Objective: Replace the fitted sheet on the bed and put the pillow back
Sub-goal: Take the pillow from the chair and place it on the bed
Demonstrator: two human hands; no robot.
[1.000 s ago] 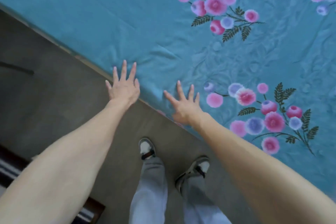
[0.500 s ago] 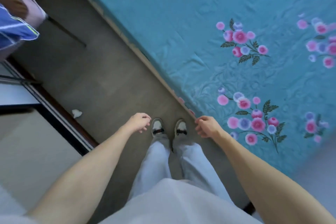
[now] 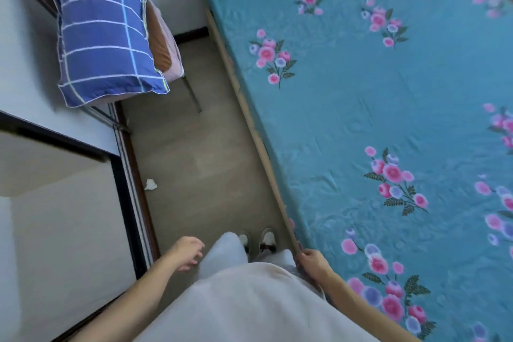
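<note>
Bed [image 3: 244, 97] w/ sheet [image 3: 361, 108] on, at our right. Pillow [image 3: 102, 33] lies on chair [image 3: 163, 55], far ahead-left, long axis pointing away; left hand [image 3: 187, 253], loosely curled, empty, is nearer; right hand [image 3: 312, 258] touches bed edge, grip unclear.

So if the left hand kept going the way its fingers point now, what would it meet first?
The left hand hangs loosely curled, fingers aimed rightward at the person's near trouser leg. That leg looks like the first thing met, though depth is unclear from this view; the hand may pass in front of it.
</note>
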